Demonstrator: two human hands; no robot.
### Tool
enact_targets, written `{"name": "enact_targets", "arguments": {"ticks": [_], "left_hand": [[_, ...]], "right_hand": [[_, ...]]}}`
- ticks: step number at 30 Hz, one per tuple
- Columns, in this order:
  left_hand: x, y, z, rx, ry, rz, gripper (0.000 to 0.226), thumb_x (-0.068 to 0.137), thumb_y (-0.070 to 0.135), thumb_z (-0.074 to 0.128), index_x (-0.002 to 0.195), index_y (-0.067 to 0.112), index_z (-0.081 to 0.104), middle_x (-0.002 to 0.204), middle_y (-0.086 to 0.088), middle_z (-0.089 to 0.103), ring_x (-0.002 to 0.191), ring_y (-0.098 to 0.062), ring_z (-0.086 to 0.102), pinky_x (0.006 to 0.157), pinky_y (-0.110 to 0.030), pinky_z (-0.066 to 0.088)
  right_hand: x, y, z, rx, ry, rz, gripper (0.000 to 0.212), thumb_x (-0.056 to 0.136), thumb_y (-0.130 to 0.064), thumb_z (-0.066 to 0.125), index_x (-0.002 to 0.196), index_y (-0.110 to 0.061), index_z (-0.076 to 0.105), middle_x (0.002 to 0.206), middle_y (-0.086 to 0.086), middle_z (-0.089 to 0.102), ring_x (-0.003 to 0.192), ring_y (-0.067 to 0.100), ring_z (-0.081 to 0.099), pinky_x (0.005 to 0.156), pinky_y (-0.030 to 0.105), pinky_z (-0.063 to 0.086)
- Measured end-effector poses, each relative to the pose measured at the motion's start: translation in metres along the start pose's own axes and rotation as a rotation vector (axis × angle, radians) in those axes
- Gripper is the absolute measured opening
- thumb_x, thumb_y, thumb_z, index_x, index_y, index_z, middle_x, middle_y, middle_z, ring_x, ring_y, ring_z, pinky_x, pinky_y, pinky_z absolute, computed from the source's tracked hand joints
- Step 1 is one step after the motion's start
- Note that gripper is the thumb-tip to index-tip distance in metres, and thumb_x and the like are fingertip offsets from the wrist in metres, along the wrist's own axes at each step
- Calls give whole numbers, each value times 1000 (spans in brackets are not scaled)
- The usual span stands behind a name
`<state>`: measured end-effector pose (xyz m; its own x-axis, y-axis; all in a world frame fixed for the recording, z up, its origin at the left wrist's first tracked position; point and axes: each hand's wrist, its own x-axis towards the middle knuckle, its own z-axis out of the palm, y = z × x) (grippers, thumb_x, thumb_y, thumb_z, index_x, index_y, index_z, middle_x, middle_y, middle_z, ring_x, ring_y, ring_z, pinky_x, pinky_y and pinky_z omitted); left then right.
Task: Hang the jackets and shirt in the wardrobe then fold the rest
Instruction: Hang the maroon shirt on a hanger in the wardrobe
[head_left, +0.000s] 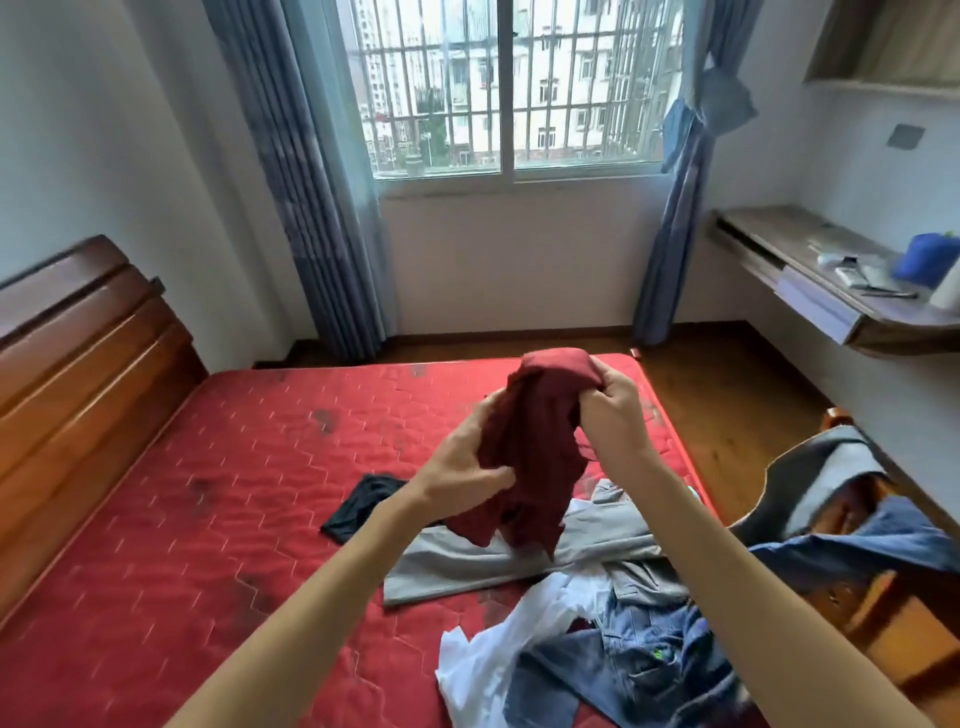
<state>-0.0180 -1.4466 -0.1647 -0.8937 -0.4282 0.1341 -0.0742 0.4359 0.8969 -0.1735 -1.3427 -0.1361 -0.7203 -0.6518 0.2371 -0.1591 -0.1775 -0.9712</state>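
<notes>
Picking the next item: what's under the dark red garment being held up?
Grey trousers lie on the mattress beneath it. The garment covers part of them, so anything there is unseen.

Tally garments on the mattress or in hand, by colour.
Dark red garment: 1, held by left hand and right hand
Black garment: 1
Grey garment: 1
White garment: 1
Blue denim garment: 1, maybe more overlapped
Total: 5

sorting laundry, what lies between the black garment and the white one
The grey garment lies between the black garment and the white one, as the head view shows.
</notes>
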Motion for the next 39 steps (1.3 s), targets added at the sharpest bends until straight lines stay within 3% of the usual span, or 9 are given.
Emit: {"name": "enact_targets", "arguments": {"ticks": [4,6,9,15,20,24,29,33,39], "left_hand": [[-11,-12,23,240,192,-44,69,81,13,77,142,21,44,111,8,64,102,-13,64,84,-20,50],[-7,-8,23,228,384,-61,15,88,20,65,103,16,64,82,6,66,75,-21,64,66,-37,48],[-6,15,0,92,509,-46,17,77,17,49,74,24,64,67,12,61,61,-6,51,60,-32,42],[-20,66,-63,42,485,-57,29,93,-6,58,93,21,69,86,0,70,78,-4,64,76,-21,52],[-46,82,-72,449,420,-214,51,86,26,72,134,17,55,122,-4,62,119,-20,59,105,-28,43],[-76,97,-18,462,392,188,88,75,62,68,147,17,42,138,-4,48,130,-17,47,112,-32,39],[-96,92,17,557,735,-34,93,75,74,59,143,13,42,137,-11,45,127,-26,42,108,-40,42],[-107,71,-17,354,739,-17,19,94,25,67,98,6,64,87,-4,62,79,-26,63,66,-27,38],[-123,60,-116,-240,647,-123,26,84,33,75,76,9,71,64,6,64,60,-13,53,57,-27,45]], "right_hand": [[-9,-44,-9,185,-5,-27,48,74,3,40,93,-18,78,83,14,65,76,26,49,68,36,42],[-9,-60,-19,126,49,-55,40,79,2,43,84,-18,77,73,12,55,68,25,43,58,36,36],[-2,-65,-45,-88,190,-74,19,80,-14,53,64,-7,60,62,8,46,61,19,38,55,37,33],[-9,-57,-72,-439,222,-28,40,91,-21,61,54,-7,50,52,2,45,55,14,41,58,33,31],[-24,-67,-30,-304,101,2,42,94,-19,60,55,-13,46,52,-5,40,52,11,34,50,30,26],[-40,-93,18,-153,-41,12,38,95,-19,60,58,-14,54,55,-2,49,51,11,44,50,25,33],[-52,-128,70,1,8,-2,37,97,-25,62,61,-21,65,52,-11,59,52,5,56,53,22,44],[-59,-140,86,40,64,-79,33,99,-22,59,67,-26,68,51,-17,62,53,2,57,53,20,45],[-58,-126,71,-248,228,-163,21,96,-25,62,90,-13,78,77,-2,71,72,6,63,68,23,47]]}}
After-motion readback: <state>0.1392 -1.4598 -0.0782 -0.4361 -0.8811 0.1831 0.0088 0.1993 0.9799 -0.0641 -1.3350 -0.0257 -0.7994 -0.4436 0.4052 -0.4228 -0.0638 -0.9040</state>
